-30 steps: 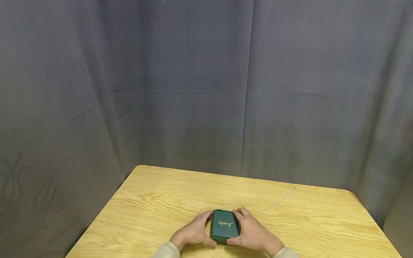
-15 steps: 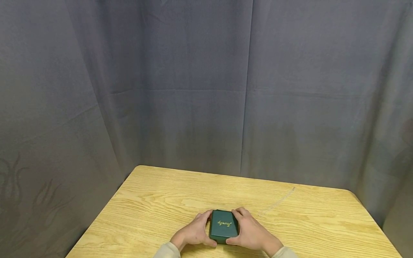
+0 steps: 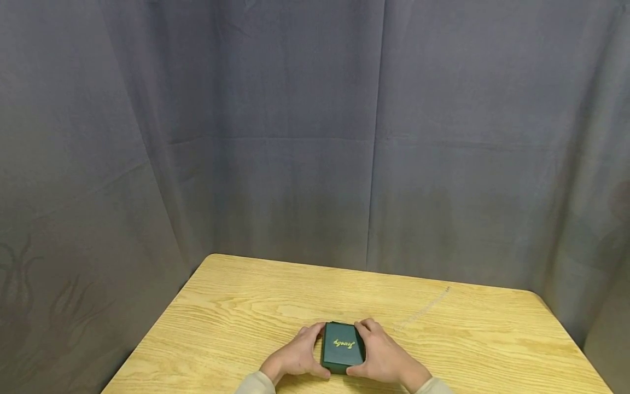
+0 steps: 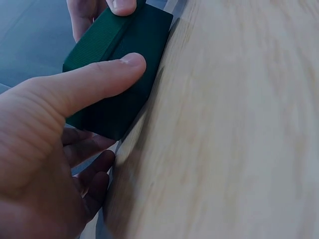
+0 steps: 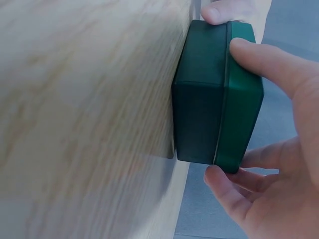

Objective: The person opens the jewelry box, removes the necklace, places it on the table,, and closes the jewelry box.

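Note:
A dark green jewelry box (image 3: 343,343) with gold script on its lid sits on the table near the front, lid down. From the left, my left hand (image 3: 297,352) holds it, thumb on the near side and fingers round the far corner. My right hand (image 3: 386,353) grips the opposite side the same way. In the left wrist view the left thumb (image 4: 109,79) presses the box's lower part. Seen from the right wrist, a seam runs between base and lid (image 5: 244,99), and the right thumb (image 5: 261,57) lies on the lid. The inside of the box is hidden.
A thin, pale strand (image 3: 423,311), darker at its far end, lies on the wooden table (image 3: 236,306) to the right, beyond the box. Grey curtains (image 3: 295,137) hang behind and on both sides of the table.

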The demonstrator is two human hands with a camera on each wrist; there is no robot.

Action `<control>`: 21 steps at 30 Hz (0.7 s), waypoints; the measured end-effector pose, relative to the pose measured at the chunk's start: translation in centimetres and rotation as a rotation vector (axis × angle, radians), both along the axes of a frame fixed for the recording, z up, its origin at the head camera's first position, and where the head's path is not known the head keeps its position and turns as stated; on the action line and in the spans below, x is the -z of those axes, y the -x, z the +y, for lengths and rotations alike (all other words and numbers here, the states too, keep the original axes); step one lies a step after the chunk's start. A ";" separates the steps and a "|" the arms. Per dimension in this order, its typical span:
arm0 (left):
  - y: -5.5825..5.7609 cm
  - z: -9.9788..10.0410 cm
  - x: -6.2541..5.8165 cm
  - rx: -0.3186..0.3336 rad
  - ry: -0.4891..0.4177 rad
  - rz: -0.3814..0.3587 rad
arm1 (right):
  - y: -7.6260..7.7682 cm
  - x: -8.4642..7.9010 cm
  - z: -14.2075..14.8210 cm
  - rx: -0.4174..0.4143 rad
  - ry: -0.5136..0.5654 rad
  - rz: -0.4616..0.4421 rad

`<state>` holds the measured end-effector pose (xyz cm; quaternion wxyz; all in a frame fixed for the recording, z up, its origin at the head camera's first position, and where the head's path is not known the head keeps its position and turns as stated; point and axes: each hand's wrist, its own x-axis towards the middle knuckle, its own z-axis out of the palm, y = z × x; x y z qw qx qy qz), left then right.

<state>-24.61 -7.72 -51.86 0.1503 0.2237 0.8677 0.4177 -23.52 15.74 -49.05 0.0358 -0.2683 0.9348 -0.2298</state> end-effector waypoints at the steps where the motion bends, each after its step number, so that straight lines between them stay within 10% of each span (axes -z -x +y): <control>1: 0.0 0.0 0.0 0.002 -0.007 -0.006 | 0.0 0.0 0.0 0.001 -0.001 -0.004; 21: -0.1 -0.1 -0.1 -0.027 -0.076 -0.067 | -0.2 0.3 -0.2 0.005 -0.010 0.013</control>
